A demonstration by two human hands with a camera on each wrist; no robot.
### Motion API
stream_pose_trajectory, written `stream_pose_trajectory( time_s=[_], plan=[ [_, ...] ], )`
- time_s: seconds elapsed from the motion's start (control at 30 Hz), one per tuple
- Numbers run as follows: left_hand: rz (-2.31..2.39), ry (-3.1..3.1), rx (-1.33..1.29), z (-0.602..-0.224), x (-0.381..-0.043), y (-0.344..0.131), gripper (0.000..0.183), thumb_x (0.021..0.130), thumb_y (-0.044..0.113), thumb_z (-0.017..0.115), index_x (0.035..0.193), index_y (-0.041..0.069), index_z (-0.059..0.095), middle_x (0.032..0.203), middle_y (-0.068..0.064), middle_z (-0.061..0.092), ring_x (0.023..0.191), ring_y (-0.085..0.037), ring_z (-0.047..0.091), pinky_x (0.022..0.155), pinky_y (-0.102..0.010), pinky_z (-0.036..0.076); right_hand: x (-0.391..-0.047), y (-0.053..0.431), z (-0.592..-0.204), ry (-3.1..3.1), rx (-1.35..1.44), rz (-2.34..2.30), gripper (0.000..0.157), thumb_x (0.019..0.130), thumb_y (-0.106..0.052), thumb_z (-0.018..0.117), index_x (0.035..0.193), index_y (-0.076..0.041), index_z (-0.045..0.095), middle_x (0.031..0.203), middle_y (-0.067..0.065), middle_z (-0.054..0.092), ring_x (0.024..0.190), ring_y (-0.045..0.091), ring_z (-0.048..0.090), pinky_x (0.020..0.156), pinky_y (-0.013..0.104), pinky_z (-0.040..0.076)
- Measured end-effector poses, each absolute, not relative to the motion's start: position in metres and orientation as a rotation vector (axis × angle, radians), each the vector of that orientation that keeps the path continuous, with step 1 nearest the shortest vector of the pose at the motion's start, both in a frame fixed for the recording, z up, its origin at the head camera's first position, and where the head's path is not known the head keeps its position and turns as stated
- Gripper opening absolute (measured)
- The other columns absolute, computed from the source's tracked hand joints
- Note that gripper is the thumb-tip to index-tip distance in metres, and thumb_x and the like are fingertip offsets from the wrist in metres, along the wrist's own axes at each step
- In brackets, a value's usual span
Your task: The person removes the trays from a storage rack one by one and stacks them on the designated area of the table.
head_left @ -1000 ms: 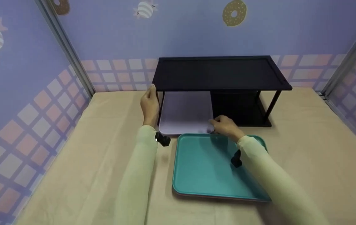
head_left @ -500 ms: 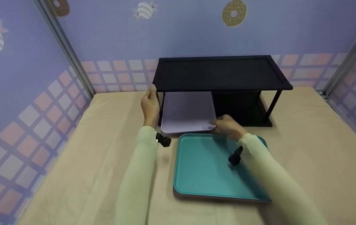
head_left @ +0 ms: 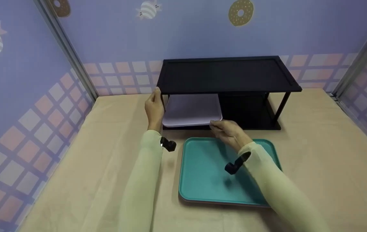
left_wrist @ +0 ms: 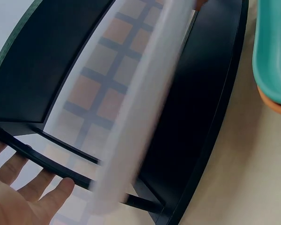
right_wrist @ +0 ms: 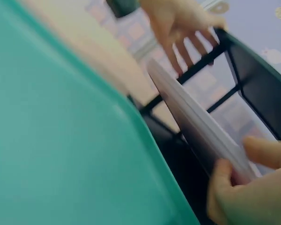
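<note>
My left hand [head_left: 155, 108] grips the front left post of a black two-tier rack [head_left: 228, 74], its thumb by the upper shelf's corner. Between the shelves, on the left side, is a pale lilac tray [head_left: 192, 109]. My right hand [head_left: 230, 131] pinches the tray's front right corner, thumb above and fingers below. In the right wrist view, the tray [right_wrist: 196, 119] is raised off the lower shelf. The left wrist view shows the tray [left_wrist: 136, 112] as a blurred edge, with the left fingers [left_wrist: 33, 190] against the post. The tray's back part is hidden under the upper shelf.
A teal tray [head_left: 212, 170] lies on the beige tabletop [head_left: 106, 180] in front of the rack, under my right forearm. An orange rim [left_wrist: 274, 104] shows beneath it. Patterned walls [head_left: 196, 29] stand behind and at both sides.
The lilac tray's front edge has risen and gone back over the lower shelf, with my right hand moving along and turning. My left hand stays on the rack's post.
</note>
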State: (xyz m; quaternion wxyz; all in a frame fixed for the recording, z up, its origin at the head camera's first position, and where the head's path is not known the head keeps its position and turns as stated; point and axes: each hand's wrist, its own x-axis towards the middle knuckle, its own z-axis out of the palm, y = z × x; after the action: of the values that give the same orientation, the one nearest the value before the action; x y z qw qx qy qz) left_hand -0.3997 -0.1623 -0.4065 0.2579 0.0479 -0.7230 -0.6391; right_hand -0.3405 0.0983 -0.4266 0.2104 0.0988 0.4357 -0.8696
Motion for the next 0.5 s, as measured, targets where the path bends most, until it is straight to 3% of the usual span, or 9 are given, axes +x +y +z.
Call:
stream_pose_trajectory(
  time_s=[0.03, 0.1, 0.13, 0.2, 0.3, 0.4, 0.43, 0.5],
  plan=[
    [-1.731, -1.958, 0.130, -0.406, -0.399, -0.162, 0.046, 0.109, 0.039, 0.047, 0.071, 0.015, 0.046, 0.104, -0.007, 0.068, 0.095, -0.013, 0.057, 0.089, -0.027, 0.043, -0.339, 0.096, -0.427, 1.155, 0.306, -2.470, 0.008, 0.103, 0.002, 0.055, 0.098, -0.004, 0.052, 0.092, 0.004, 0.049, 0.061, 0.008, 0.039, 0.060, 0.019, 0.040],
    [-1.726, -1.955, 0.130, -0.406, -0.399, -0.163, 0.047, 0.109, 0.039, 0.047, 0.069, 0.017, 0.037, 0.077, -0.002, 0.057, 0.075, -0.010, 0.048, 0.078, -0.027, 0.039, -0.336, 0.090, -0.428, 1.052, 0.340, -2.556, 0.008, 0.103, 0.002, 0.054, 0.098, -0.004, 0.054, 0.109, 0.006, 0.048, 0.069, 0.009, 0.044, 0.072, 0.019, 0.047],
    [-1.722, -1.952, 0.132, -0.406, -0.398, -0.163, 0.048, 0.109, 0.039, 0.048, 0.068, 0.018, 0.037, 0.068, 0.002, 0.049, 0.067, -0.008, 0.042, 0.072, -0.026, 0.037, -0.335, 0.088, -0.429, 1.005, 0.341, -2.584, 0.007, 0.104, 0.001, 0.053, 0.108, -0.004, 0.055, 0.117, 0.006, 0.048, 0.076, 0.009, 0.050, 0.080, 0.020, 0.049],
    [-1.727, -1.946, 0.121, -0.407, -0.398, -0.163, 0.049, 0.109, 0.039, 0.048, 0.067, 0.018, 0.034, 0.060, 0.006, 0.029, 0.058, -0.009, 0.026, 0.065, -0.028, 0.028, -0.334, 0.082, -0.430, 0.927, 0.337, -2.646, 0.018, 0.105, 0.000, 0.052, 0.122, -0.002, 0.053, 0.114, 0.008, 0.049, 0.088, 0.014, 0.055, 0.094, 0.025, 0.051],
    [-1.727, -1.950, 0.112, -0.407, -0.398, -0.164, 0.050, 0.109, 0.039, 0.047, 0.067, 0.019, 0.033, 0.058, 0.008, 0.027, 0.055, -0.007, 0.024, 0.062, -0.027, 0.026, -0.332, 0.074, -0.432, 0.840, 0.285, -2.699, 0.044, 0.107, -0.003, 0.047, 0.150, -0.008, 0.039, 0.131, 0.014, 0.048, 0.127, 0.027, 0.054, 0.113, 0.039, 0.042],
    [-1.729, -1.962, 0.114, -0.407, -0.398, -0.163, 0.048, 0.110, 0.039, 0.046, 0.069, 0.016, 0.036, 0.070, 0.000, 0.049, 0.066, -0.008, 0.038, 0.070, -0.026, 0.035, -0.330, 0.068, -0.431, 0.804, 0.210, -2.742, 0.055, 0.110, -0.009, 0.042, 0.162, -0.015, 0.024, 0.154, 0.016, 0.035, 0.151, 0.036, 0.029, 0.119, 0.048, 0.033],
    [-1.730, -1.968, 0.115, -0.407, -0.398, -0.162, 0.047, 0.110, 0.038, 0.045, 0.071, 0.014, 0.037, 0.081, -0.004, 0.060, 0.073, -0.009, 0.044, 0.076, -0.027, 0.037, -0.330, 0.067, -0.431, 0.805, 0.193, -2.756, 0.056, 0.110, -0.011, 0.040, 0.163, -0.017, 0.021, 0.159, 0.016, 0.031, 0.153, 0.038, 0.024, 0.119, 0.049, 0.032],
    [-1.734, -1.976, 0.131, -0.407, -0.398, -0.161, 0.046, 0.110, 0.038, 0.046, 0.078, 0.007, 0.056, 0.114, -0.008, 0.069, 0.098, -0.011, 0.057, 0.092, -0.025, 0.042, -0.329, 0.067, -0.429, 0.843, 0.169, -2.788, 0.055, 0.111, -0.016, 0.038, 0.163, -0.018, 0.020, 0.163, 0.015, 0.028, 0.153, 0.040, 0.023, 0.118, 0.049, 0.033]
  ],
)
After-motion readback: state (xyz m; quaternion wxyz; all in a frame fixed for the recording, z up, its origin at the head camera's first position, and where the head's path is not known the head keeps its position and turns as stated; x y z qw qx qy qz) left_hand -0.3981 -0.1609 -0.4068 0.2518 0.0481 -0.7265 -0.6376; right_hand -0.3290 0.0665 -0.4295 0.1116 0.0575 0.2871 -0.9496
